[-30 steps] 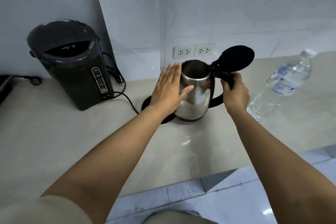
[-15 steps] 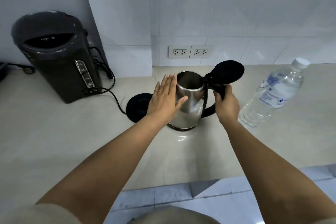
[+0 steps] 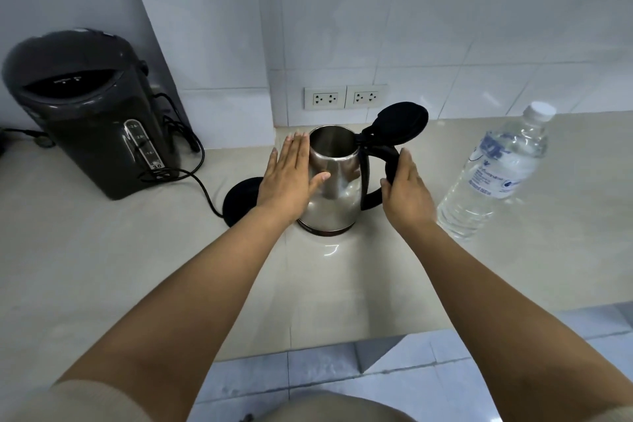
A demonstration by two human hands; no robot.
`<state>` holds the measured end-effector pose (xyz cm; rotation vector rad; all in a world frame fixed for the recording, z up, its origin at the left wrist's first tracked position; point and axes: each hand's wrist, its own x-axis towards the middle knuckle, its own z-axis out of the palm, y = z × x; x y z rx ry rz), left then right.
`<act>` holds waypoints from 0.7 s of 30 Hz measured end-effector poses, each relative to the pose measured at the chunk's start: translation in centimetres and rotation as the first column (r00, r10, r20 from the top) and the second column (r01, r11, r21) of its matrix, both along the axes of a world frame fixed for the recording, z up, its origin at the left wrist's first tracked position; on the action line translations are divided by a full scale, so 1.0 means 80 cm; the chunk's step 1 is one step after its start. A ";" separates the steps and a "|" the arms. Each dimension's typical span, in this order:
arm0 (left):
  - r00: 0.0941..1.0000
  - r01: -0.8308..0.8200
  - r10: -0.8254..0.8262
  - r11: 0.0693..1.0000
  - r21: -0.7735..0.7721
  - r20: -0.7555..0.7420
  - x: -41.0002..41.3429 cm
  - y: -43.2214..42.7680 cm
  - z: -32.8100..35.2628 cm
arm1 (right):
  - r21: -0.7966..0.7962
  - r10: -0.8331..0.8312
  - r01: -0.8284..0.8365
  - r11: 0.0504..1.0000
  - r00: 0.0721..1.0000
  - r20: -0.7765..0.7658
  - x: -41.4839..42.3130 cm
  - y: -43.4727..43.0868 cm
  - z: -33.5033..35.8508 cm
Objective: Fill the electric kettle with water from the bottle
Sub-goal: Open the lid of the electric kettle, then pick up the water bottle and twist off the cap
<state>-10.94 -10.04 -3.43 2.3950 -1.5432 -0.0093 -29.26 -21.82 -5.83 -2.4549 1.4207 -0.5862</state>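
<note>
The steel electric kettle (image 3: 337,181) stands on the counter with its black lid (image 3: 400,125) tipped back and its mouth uncovered. It sits just right of its round black base (image 3: 239,199), not on it. My left hand (image 3: 291,178) lies flat against the kettle's left side, fingers straight, thumb on the front. My right hand (image 3: 407,192) rests beside the black handle with fingers extended, not wrapped around it. A clear water bottle (image 3: 493,175) with a white cap on stands to the right, apart from both hands.
A dark hot-water dispenser (image 3: 85,120) stands at the back left, with cords trailing to the base. Two wall sockets (image 3: 346,97) sit behind the kettle. The beige counter (image 3: 137,267) ends at a front edge near my body, with tiled floor below.
My right hand has let go of the kettle handle and opened beside it. The left hand stays flat on the kettle's side. The view has shifted slightly.
</note>
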 end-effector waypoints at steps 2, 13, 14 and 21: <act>1.000 -0.020 0.020 0.999 -0.025 -0.010 -0.007 0.002 -0.001 | -0.064 0.023 -0.027 0.998 0.998 -0.066 -0.012 0.004 0.002; 0.995 0.090 -0.099 0.924 -0.371 -0.004 -0.102 0.018 -0.007 | -0.489 0.036 -0.035 0.871 0.999 -0.008 -0.087 0.025 0.034; 0.992 0.113 -0.129 0.913 -0.392 -0.014 -0.111 0.017 -0.007 | -0.545 0.021 -0.002 0.838 0.999 0.030 -0.093 0.023 0.040; 0.941 0.300 -0.336 0.882 -0.364 -0.037 -0.181 -0.023 -0.008 | -0.592 -0.166 0.288 0.753 0.953 0.252 -0.134 -0.005 0.091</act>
